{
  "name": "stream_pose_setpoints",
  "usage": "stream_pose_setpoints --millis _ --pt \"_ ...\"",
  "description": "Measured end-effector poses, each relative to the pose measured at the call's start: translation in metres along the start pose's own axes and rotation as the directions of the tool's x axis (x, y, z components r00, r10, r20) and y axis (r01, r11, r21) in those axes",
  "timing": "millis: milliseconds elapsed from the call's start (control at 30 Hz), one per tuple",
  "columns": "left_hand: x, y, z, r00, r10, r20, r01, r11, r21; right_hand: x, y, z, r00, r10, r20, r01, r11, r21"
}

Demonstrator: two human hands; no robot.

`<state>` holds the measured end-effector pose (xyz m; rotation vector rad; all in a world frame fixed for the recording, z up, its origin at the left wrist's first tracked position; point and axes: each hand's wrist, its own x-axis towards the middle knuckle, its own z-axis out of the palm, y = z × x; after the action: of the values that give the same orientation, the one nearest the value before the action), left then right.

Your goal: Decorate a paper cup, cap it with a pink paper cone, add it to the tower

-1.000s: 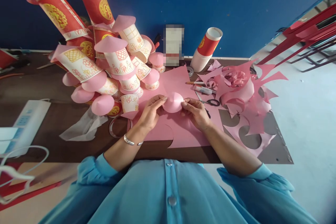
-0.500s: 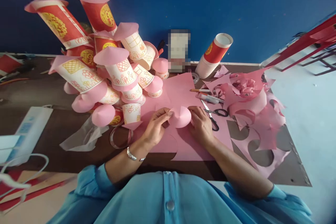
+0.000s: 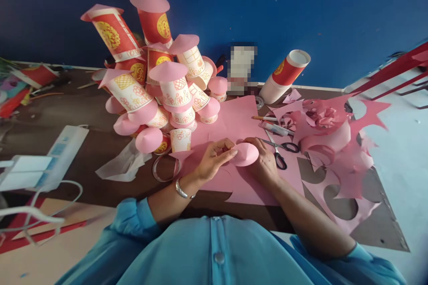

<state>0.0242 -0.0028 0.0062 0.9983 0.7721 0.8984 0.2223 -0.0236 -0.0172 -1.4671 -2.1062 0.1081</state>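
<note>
A small pink paper cone (image 3: 245, 155) is held between my two hands above pink paper sheets (image 3: 239, 111) on the table. My left hand (image 3: 214, 159) pinches its left edge, thumb on top. My right hand (image 3: 262, 162) closes on its right side, with some fingers hidden beneath it. Just beyond my right hand lie scissors (image 3: 279, 147) with black handles, their blades spread. To the left rises a stack of decorated paper cups (image 3: 174, 91), many capped with pink cones like this one.
Pink paper scraps (image 3: 337, 129) heap up at the right. Stacked paper cups (image 3: 284, 78) stand by the blue wall. Pens (image 3: 274, 128) lie near the scissors. A tape roll (image 3: 163, 169) and crumpled clear plastic (image 3: 122, 160) lie left, beside a power strip (image 3: 58, 156).
The view has shifted, so the table's things appear farther right. The cone has turned in my hands; the fold seen before at its top no longer shows.
</note>
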Motion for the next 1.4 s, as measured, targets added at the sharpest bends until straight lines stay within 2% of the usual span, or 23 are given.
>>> stream_pose_setpoints --millis 133,267,400,500,600,733,833,933,1067,1267,1400 --pt "-0.002 0.013 0.007 1.000 0.019 0.012 -0.020 0.997 0.075 -0.001 0.002 0.002 0.999 0.048 0.012 -0.048 0.998 0.035" --pt "-0.014 0.036 0.013 1.000 -0.011 0.007 0.009 0.987 0.160 -0.002 0.006 0.005 0.999 0.031 0.021 -0.031 0.999 0.008" --pt "-0.048 0.053 0.005 1.000 -0.003 0.018 -0.001 0.977 0.213 -0.003 0.002 0.005 0.996 -0.078 0.040 0.077 0.997 0.029" --pt "-0.084 0.050 -0.016 0.999 0.033 -0.023 -0.027 0.972 0.232 -0.001 -0.011 -0.002 0.978 -0.203 0.041 0.202 0.979 0.022" --pt "-0.117 0.039 -0.044 0.987 0.048 -0.156 -0.017 0.980 0.200 0.011 -0.028 -0.016 0.930 -0.361 0.063 0.364 0.931 -0.030" --pt "-0.144 0.027 -0.068 0.938 0.050 -0.344 -0.019 0.996 0.092 0.048 -0.050 -0.027 0.811 -0.575 0.106 0.585 0.790 -0.184" --pt "-0.154 0.025 -0.074 0.909 0.027 -0.416 -0.009 0.999 0.043 0.081 -0.062 -0.013 0.726 -0.659 0.194 0.687 0.689 -0.232" --pt "-0.161 0.026 -0.074 0.882 0.015 -0.472 0.000 0.999 0.032 0.105 -0.072 0.013 0.721 -0.646 0.252 0.693 0.676 -0.250" --pt "-0.171 0.027 -0.078 0.846 -0.002 -0.533 0.013 1.000 0.018 0.116 -0.083 0.038 0.722 -0.636 0.273 0.692 0.672 -0.264" --pt "-0.179 0.021 -0.087 0.828 -0.026 -0.560 0.021 1.000 -0.016 0.117 -0.090 0.048 0.716 -0.638 0.283 0.682 0.726 -0.090" --pt "-0.175 0.020 -0.086 0.824 -0.031 -0.566 0.007 0.999 -0.046 0.118 -0.089 0.046 0.703 -0.664 0.254 0.697 0.714 -0.061"
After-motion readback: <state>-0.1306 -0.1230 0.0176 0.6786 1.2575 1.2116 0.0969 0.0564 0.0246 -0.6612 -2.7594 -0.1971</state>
